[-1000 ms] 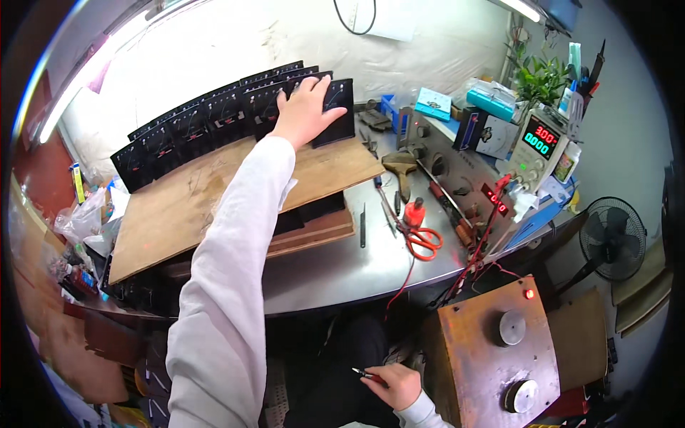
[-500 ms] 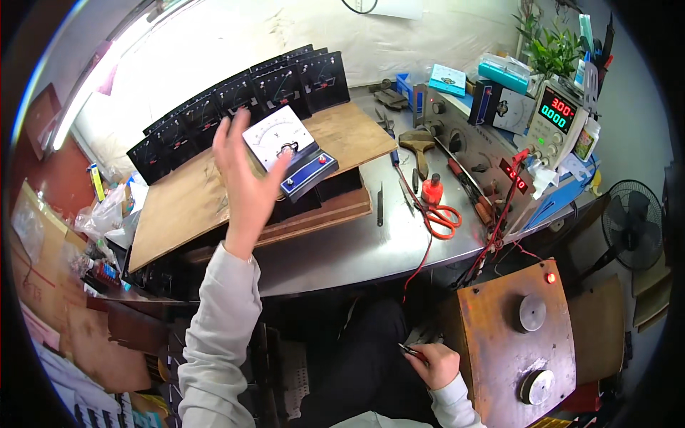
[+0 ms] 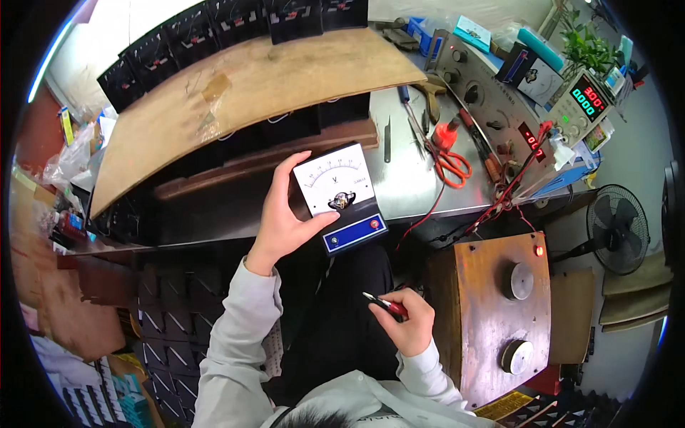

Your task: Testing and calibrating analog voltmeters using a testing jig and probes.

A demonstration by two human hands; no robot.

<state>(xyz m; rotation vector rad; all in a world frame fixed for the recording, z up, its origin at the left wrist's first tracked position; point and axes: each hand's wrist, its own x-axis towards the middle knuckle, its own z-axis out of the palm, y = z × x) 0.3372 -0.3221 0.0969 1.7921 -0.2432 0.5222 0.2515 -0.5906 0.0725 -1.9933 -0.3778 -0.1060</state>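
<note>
My left hand (image 3: 278, 221) is closed on the left side of an analog voltmeter (image 3: 332, 171), its thumb on the lower front. The meter has a black case, a white dial, an opening with the exposed movement, and a blue strip with two terminals. It is tilted, in front of the bench edge and above my lap. Lower and to the right, my right hand (image 3: 410, 324) pinches a slim red-and-black tool (image 3: 387, 305) with a pale tip pointing toward the upper left. The tool's exact kind is unclear, and it is apart from the meter.
A wooden board (image 3: 264, 78) on the metal bench bears several black meters (image 3: 239, 21). Right of it lie tweezers (image 3: 387, 139), orange scissors (image 3: 453, 167), a red bottle (image 3: 445, 134) and red leads. A wooden box (image 3: 492, 307) with two metal knobs stands by my right arm, near a fan (image 3: 617, 228).
The voltmeter has come down from the board's front edge toward me, my left hand now gripping its side. My right hand has risen slightly leftward with the tool. The view has tilted down.
</note>
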